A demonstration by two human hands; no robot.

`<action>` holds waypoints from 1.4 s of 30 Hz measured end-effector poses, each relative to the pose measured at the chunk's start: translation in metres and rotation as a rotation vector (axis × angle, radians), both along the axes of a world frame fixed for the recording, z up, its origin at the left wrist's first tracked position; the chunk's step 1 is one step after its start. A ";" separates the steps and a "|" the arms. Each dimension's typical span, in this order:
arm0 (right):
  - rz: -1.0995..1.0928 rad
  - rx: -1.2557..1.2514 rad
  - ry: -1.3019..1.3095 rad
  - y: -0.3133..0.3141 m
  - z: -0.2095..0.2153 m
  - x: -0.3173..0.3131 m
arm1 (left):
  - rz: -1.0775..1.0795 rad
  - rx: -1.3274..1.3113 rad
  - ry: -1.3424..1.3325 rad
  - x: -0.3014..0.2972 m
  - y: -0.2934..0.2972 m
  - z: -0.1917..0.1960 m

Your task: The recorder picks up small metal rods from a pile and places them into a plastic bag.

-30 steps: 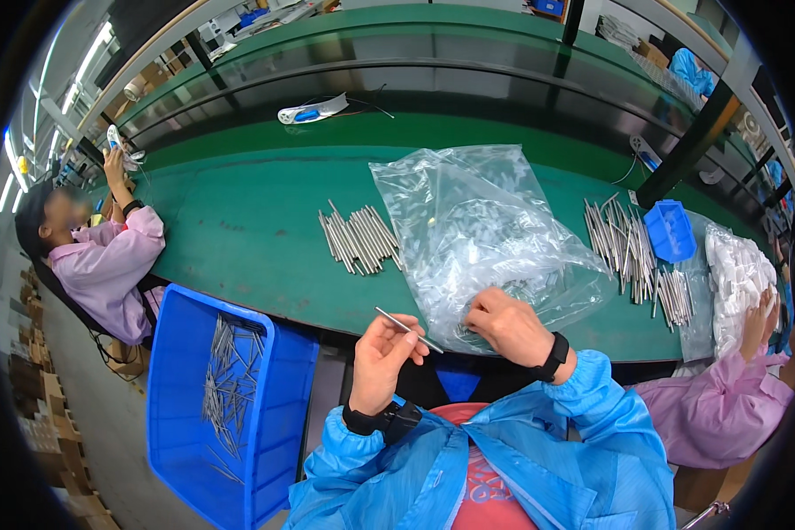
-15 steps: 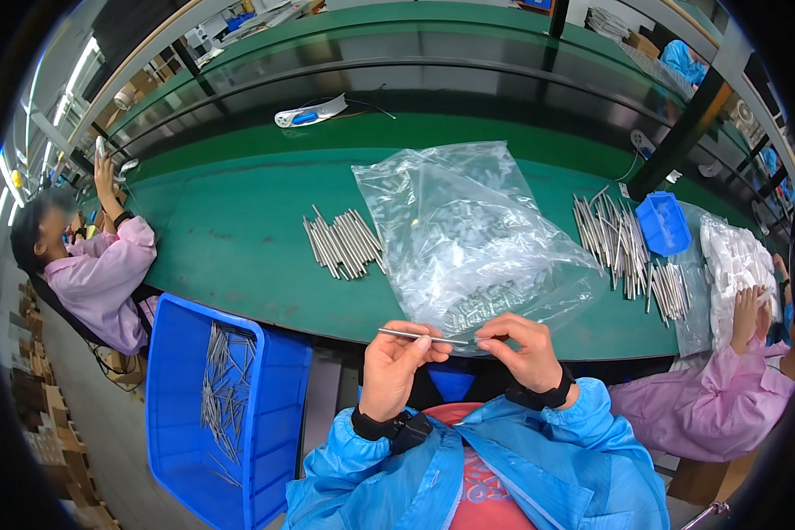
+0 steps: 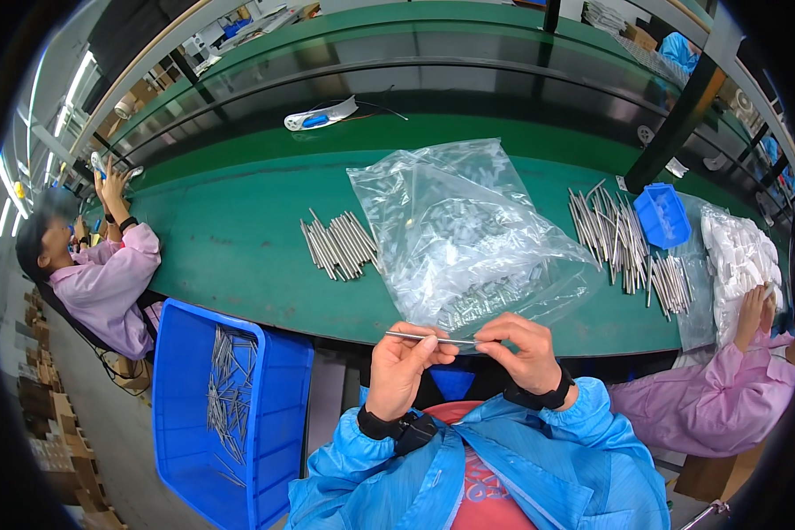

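My left hand [image 3: 403, 373] is closed around a thin metal rod [image 3: 453, 340], held level above the table's near edge. The rod's short left end sticks out past the fingers, and its other end reaches my right hand [image 3: 521, 355]. There, thumb and forefinger pinch a small clear plastic piece against the rod's tip; the fingertips mostly hide it. Just beyond both hands lies a large clear plastic bag [image 3: 455, 212] with many small translucent pieces inside. To its left is a pile of metal rods [image 3: 340, 246].
More rods [image 3: 611, 234] lie right of the bag, beside a small blue bin [image 3: 662, 216] and a white bundle [image 3: 740, 256]. A large blue crate [image 3: 278, 415] with loose rods stands at lower left. Co-workers in pink sleeves sit on the left [image 3: 115, 278] and right [image 3: 711, 393].
The rod has shifted slightly right, its tip now meeting my right fingertips. The left co-worker's raised hands and the right co-worker's hands have moved a little.
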State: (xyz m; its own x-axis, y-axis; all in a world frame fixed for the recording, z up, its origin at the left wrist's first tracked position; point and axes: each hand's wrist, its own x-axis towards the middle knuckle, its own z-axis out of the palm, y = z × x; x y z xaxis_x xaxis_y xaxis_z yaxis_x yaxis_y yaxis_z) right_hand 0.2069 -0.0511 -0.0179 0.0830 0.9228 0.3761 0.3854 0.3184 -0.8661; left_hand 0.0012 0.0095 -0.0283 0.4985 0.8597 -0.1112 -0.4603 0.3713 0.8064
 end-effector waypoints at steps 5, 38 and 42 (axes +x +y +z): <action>0.025 0.075 -0.058 0.002 0.005 -0.002 | 0.029 0.033 0.044 0.001 -0.002 0.002; 0.013 0.240 -0.216 0.009 0.002 -0.013 | 0.066 0.036 0.004 0.004 -0.008 -0.002; 0.084 0.222 -0.189 0.011 0.005 -0.012 | 0.026 0.025 0.005 0.001 -0.005 -0.004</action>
